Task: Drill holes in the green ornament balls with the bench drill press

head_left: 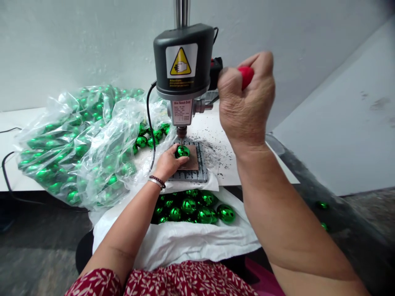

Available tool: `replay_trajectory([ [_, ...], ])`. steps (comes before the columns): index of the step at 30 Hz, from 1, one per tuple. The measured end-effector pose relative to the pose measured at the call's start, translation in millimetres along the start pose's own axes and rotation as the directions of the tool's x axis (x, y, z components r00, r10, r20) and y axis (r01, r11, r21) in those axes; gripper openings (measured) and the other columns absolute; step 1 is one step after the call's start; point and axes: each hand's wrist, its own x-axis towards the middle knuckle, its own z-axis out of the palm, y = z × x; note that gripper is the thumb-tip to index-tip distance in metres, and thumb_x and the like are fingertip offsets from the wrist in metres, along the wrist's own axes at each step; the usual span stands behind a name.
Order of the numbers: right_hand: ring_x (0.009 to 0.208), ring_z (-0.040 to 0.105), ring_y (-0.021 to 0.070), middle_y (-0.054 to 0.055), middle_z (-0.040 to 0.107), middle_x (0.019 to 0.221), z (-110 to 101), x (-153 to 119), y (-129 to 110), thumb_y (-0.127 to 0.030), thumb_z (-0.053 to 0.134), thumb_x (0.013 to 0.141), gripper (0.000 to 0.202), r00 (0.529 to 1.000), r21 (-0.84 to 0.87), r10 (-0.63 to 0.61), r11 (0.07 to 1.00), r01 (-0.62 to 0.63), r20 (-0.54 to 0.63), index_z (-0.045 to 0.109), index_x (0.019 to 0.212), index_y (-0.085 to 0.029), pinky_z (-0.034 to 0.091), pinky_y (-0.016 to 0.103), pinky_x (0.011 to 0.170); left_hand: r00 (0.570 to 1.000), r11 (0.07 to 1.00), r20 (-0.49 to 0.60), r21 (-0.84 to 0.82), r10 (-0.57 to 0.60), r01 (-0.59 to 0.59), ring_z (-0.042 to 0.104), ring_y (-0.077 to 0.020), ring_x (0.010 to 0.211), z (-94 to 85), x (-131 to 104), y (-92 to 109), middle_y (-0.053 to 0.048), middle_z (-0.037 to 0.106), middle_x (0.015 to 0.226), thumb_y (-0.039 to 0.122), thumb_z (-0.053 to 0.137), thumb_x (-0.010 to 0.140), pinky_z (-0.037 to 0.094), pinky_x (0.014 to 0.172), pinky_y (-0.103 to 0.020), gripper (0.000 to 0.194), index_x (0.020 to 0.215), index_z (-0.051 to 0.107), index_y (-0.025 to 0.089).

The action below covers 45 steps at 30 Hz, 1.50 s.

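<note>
A shiny green ball [183, 152] sits on a small brown board [193, 158] on the base of a mini bench drill [182, 61]. My left hand [168, 162] grips the ball from its left side, thumb along the near side. Just above the ball is the drill chuck [182, 131] with its thin bit; whether the bit touches the ball I cannot tell. Raised at the right of the drill head, my right hand [248, 96] is closed around the red knob of the feed lever [246, 77].
A clear plastic bag [77, 152] full of green balls lies on the white table [247, 168] at the left. Several balls [189, 205] rest in a white sack [173, 242] over my lap. Dark shavings surround the drill base [202, 174]. A black cable [149, 119] hangs beside the drill.
</note>
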Motion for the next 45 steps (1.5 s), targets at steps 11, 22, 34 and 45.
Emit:
replay_trajectory([
  [11,0.065,0.034,0.0029,-0.005,0.039,0.073,-7,-26,23,-0.024,0.053,0.086,0.015,0.992,-0.068,-0.122,0.991,0.119,-0.039,0.041,0.082,-0.018,0.036,0.02,0.067,0.999,1.0,-0.026,-0.014,-0.022,0.022,0.067,-0.0273,0.098,1.3,-4,1,-0.005,0.075,0.107,0.036,0.077,0.077,0.051,0.089,-0.036,0.06,0.134,0.064,0.023],
  [22,0.065,0.042,0.0058,-0.002,0.047,0.077,-10,-44,35,-0.035,0.05,0.09,0.017,0.987,-0.101,-0.16,0.983,0.156,-0.028,0.042,0.083,-0.021,0.042,0.023,0.064,1.0,1.0,-0.024,0.02,0.0,0.001,0.066,-0.0306,0.109,3.6,-3,-4,-0.009,0.074,0.118,0.041,0.075,0.079,0.05,0.096,-0.04,0.064,0.138,0.06,0.022],
  [34,0.06,0.05,0.0071,-0.002,0.053,0.07,-8,-70,52,-0.038,0.051,0.089,0.017,0.963,-0.11,-0.244,0.967,0.231,-0.115,0.049,0.086,-0.021,0.044,0.024,0.06,1.0,0.999,-0.014,-0.026,-0.023,0.023,0.067,-0.029,0.107,2.2,-6,0,-0.009,0.075,0.116,0.036,0.074,0.079,0.05,0.097,-0.04,0.066,0.14,0.057,0.017],
  [45,0.064,0.054,0.0079,-0.001,0.057,0.074,-5,-90,67,-0.037,0.053,0.089,0.016,0.958,-0.076,-0.247,0.968,0.238,-0.144,0.052,0.087,-0.021,0.046,0.023,0.06,1.0,0.999,-0.028,-0.04,0.003,-0.004,0.067,-0.0288,0.108,3.5,-5,-5,-0.009,0.075,0.116,0.036,0.075,0.078,0.05,0.096,-0.038,0.063,0.137,0.06,0.018],
])
